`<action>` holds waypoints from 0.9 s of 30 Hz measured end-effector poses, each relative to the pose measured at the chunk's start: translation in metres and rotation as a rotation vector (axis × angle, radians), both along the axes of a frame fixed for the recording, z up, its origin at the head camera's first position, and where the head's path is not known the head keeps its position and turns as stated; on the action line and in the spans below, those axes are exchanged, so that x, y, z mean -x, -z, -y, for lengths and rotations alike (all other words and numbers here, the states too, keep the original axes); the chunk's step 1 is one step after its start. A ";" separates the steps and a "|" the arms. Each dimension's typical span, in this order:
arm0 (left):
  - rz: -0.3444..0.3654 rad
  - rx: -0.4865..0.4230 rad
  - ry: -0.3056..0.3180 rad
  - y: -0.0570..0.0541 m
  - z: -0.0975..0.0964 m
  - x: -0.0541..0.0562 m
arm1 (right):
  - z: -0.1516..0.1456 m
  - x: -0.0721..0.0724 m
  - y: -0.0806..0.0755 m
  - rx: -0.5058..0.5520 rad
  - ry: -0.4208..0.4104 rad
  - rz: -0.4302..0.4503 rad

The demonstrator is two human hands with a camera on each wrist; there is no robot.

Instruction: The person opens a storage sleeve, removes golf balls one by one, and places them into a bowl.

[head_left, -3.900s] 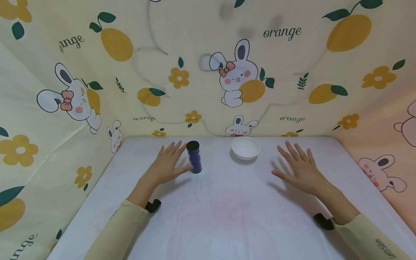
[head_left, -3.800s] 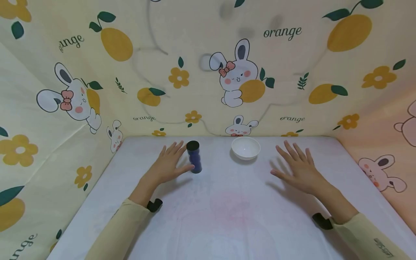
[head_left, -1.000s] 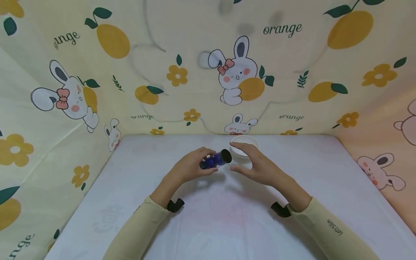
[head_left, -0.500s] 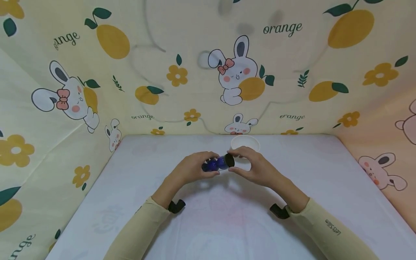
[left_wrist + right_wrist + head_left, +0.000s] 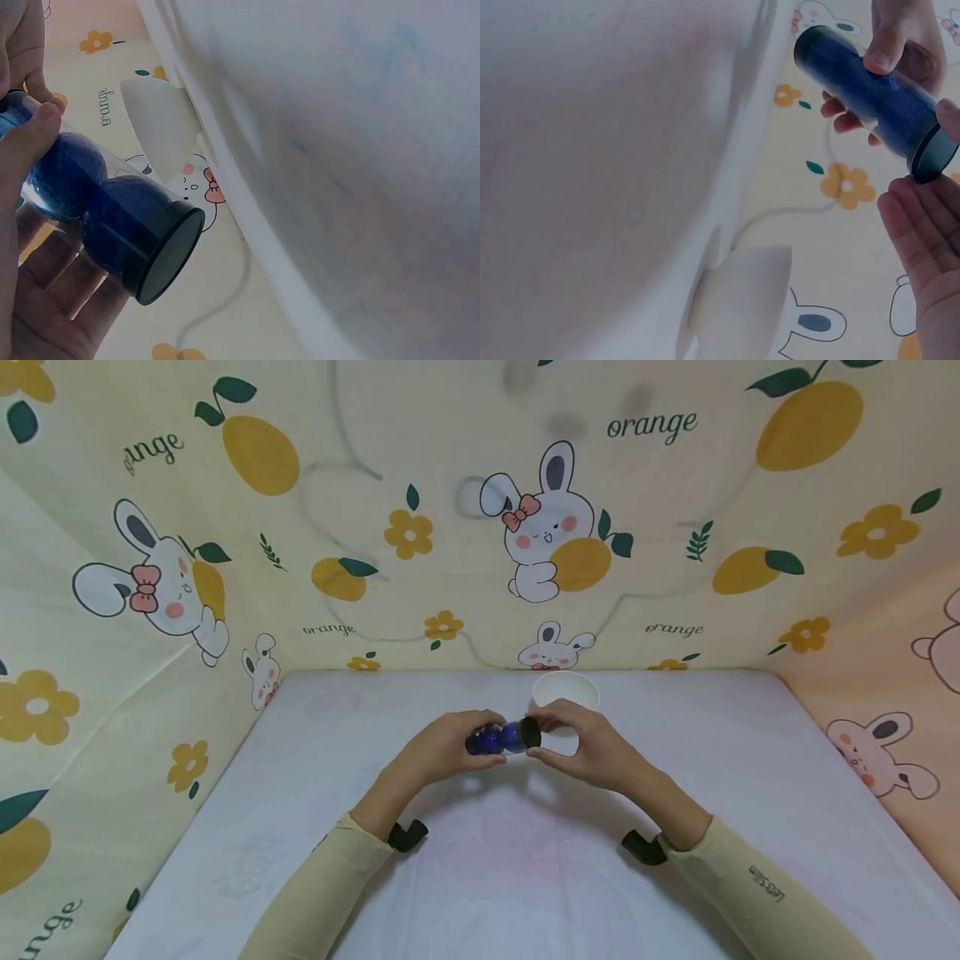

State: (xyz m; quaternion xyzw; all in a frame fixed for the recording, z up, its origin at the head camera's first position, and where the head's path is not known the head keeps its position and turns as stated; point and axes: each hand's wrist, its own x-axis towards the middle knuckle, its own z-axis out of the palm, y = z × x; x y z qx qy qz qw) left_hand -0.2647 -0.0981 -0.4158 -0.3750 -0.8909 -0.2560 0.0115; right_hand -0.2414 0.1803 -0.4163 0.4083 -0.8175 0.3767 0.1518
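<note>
A clear tube [image 5: 498,740] of blue balls with dark end caps is held up off the table, lying nearly sideways. My left hand [image 5: 442,747] grips it round its left part; the left wrist view shows the thumb across the tube [image 5: 124,202] and fingers beneath. At the tube's right end, my right hand [image 5: 592,747] pinches the black cap [image 5: 531,732] between thumb and fingers. In the right wrist view that cap [image 5: 934,154] sits on the tube's end. Just behind the right hand stands a white bowl [image 5: 566,687], its front partly hidden by the fingers.
The table [image 5: 510,877] has a white cover. Patterned cloth walls [image 5: 465,593] with rabbits and oranges rise behind and on both sides. The bowl [image 5: 746,300] is near the table's back edge.
The tube, upright on the table at first, has been lifted by my left hand, tilted and brought right. My right hand has moved left and taken hold of its cap. The bowl stayed put.
</note>
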 end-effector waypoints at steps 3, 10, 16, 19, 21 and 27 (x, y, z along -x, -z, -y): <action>0.002 0.005 -0.002 0.000 0.000 0.000 | -0.001 0.001 0.002 0.013 -0.003 0.001; -0.007 0.006 0.001 0.001 -0.001 -0.001 | -0.002 0.001 0.002 0.018 0.008 0.018; 0.001 0.002 0.005 0.001 0.000 -0.002 | -0.005 0.001 0.001 0.003 0.017 0.015; -0.005 0.010 0.010 0.001 0.000 -0.002 | -0.006 0.000 0.000 -0.002 0.018 0.016; -0.015 0.020 0.014 0.001 0.000 -0.002 | -0.007 0.001 0.000 -0.006 0.020 0.010; -0.033 0.026 0.030 0.002 -0.001 -0.002 | -0.009 0.001 -0.001 -0.008 0.018 0.003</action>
